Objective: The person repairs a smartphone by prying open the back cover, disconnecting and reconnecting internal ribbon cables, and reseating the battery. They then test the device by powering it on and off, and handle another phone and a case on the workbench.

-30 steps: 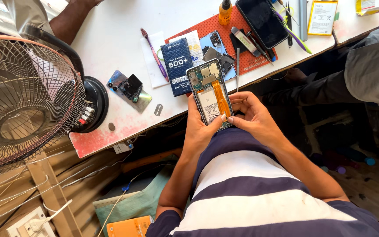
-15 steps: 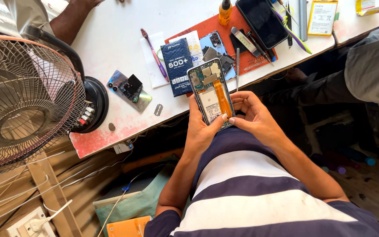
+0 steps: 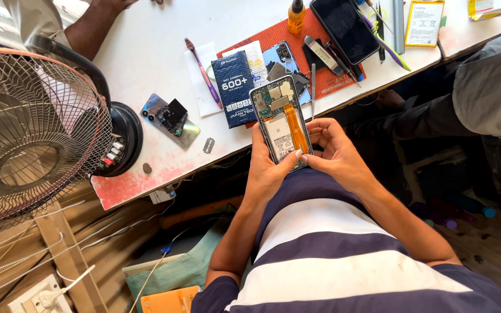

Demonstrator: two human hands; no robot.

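An opened phone [image 3: 280, 123] with its back cover off shows a circuit board, a white battery and an orange flex cable. My left hand [image 3: 268, 168] grips its left side and lower end, thumb resting near the bottom. My right hand [image 3: 334, 153] holds the right side, its fingertips pressing at the phone's lower right corner. The phone is lifted just past the near edge of the white table [image 3: 146, 52], over my striped shirt.
A red work mat [image 3: 343, 75] carries a dark box [image 3: 234, 87], a phone with a black screen [image 3: 346, 26], tweezers and an orange bottle [image 3: 297, 16]. A toothbrush [image 3: 201, 68], a small phone back part [image 3: 170, 119] and a razor blade [image 3: 208, 145] lie nearby. A fan [image 3: 30, 133] stands left. Other people sit at both sides.
Both hands have shifted the phone very slightly; my right fingertips now press nearer its lower corner. Nothing else has moved.
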